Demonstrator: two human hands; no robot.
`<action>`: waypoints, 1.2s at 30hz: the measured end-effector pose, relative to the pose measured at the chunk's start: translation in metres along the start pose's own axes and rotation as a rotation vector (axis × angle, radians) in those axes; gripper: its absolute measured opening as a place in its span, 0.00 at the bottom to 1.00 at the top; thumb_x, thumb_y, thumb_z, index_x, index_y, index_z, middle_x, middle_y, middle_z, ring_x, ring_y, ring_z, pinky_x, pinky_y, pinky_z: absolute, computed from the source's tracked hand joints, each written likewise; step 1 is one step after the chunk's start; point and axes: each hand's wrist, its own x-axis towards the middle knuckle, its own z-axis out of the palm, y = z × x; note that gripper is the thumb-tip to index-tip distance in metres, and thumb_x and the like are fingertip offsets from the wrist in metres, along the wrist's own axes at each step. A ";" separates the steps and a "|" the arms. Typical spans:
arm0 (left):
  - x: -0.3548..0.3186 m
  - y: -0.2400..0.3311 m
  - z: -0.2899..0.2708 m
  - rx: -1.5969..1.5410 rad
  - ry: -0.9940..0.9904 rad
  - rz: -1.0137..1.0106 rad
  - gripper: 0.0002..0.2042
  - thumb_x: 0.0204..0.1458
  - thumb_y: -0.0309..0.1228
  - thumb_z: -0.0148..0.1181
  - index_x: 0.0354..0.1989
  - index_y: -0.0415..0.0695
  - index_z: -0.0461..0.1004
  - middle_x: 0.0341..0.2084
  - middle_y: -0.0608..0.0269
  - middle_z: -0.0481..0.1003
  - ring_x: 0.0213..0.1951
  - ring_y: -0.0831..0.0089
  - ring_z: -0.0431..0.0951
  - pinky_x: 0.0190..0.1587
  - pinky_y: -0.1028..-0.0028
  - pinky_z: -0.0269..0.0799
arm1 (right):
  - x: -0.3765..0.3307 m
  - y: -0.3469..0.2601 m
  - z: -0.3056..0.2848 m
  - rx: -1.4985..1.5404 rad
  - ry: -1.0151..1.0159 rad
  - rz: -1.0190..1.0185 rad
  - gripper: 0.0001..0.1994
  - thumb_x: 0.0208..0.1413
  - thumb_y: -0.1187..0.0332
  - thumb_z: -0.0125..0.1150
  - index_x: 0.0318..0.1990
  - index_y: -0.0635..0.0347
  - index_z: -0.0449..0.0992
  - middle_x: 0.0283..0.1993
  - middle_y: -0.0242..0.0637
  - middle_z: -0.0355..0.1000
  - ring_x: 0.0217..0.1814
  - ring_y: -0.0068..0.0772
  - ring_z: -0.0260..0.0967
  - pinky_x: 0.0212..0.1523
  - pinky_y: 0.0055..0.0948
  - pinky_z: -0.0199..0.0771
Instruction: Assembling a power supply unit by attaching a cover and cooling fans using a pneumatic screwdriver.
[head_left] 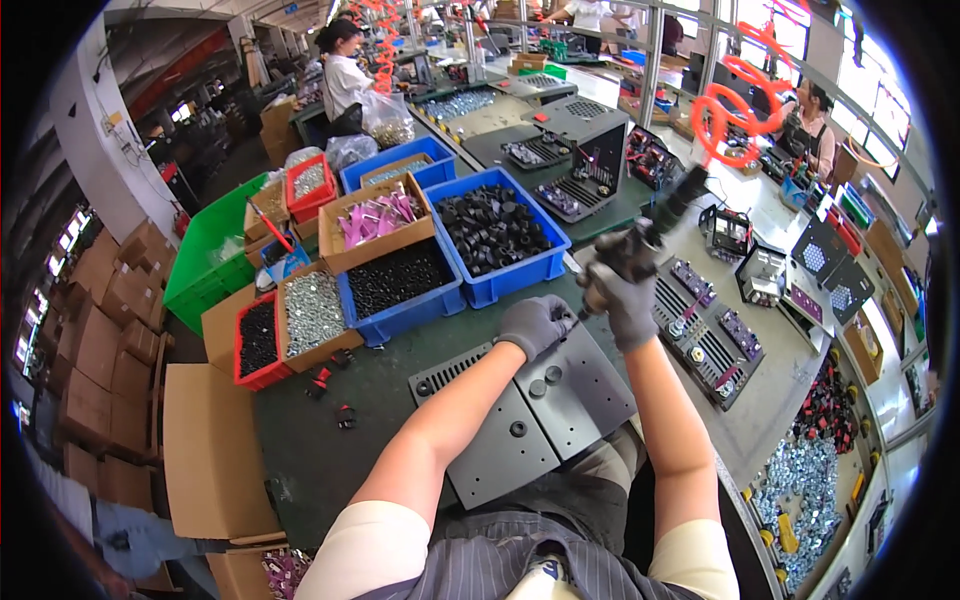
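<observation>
Fingers (628, 300) of the gloved right hand (622, 305) are clamped around the grip of a powered screwdriver (640, 240), its bit angled down to the grey metal panel (540, 410). The gloved left hand (535, 325) rests on that panel's upper edge, fingers curled together beside the bit; whether they pinch anything I cannot tell. The panel lies flat on the green bench (320, 440) in front of the person, with blue bins of black parts (495, 230) behind it

I see one head-worn fisheye view, angled steeply down. It sits close above my workbench (330, 400). Edges bend outward.
</observation>
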 end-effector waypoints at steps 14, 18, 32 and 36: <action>-0.114 -0.030 -0.061 -1.622 -0.109 -0.556 0.11 0.57 0.29 0.42 0.46 0.42 0.67 0.28 0.64 0.68 0.19 0.85 0.63 0.11 0.89 0.54 | -0.118 -0.030 0.001 0.312 -0.007 0.054 0.20 0.37 0.73 0.61 0.41 0.56 0.62 0.29 0.36 0.64 0.27 0.34 0.65 0.33 0.37 0.69; -0.151 -0.044 -0.056 -1.875 0.213 -0.616 0.10 0.56 0.27 0.44 0.44 0.42 0.69 0.30 0.63 0.70 0.19 0.82 0.65 0.13 0.87 0.58 | -0.124 -0.035 0.018 0.346 0.039 0.116 0.22 0.35 0.73 0.63 0.41 0.56 0.62 0.32 0.36 0.64 0.27 0.35 0.65 0.31 0.35 0.69; -0.202 -0.011 -0.029 -1.641 -0.006 -0.378 0.12 0.58 0.34 0.47 0.46 0.44 0.70 0.29 0.67 0.72 0.21 0.88 0.66 0.16 0.89 0.60 | -0.119 -0.024 0.055 0.342 -0.124 -0.141 0.17 0.43 0.68 0.59 0.40 0.57 0.60 0.31 0.34 0.57 0.31 0.30 0.58 0.35 0.29 0.56; -0.198 -0.005 -0.020 -1.693 -0.127 -0.308 0.12 0.58 0.34 0.47 0.46 0.42 0.70 0.27 0.66 0.72 0.19 0.88 0.64 0.15 0.89 0.60 | -0.121 -0.025 0.064 0.304 -0.034 -0.185 0.16 0.44 0.67 0.57 0.40 0.58 0.61 0.30 0.34 0.56 0.31 0.30 0.56 0.34 0.29 0.55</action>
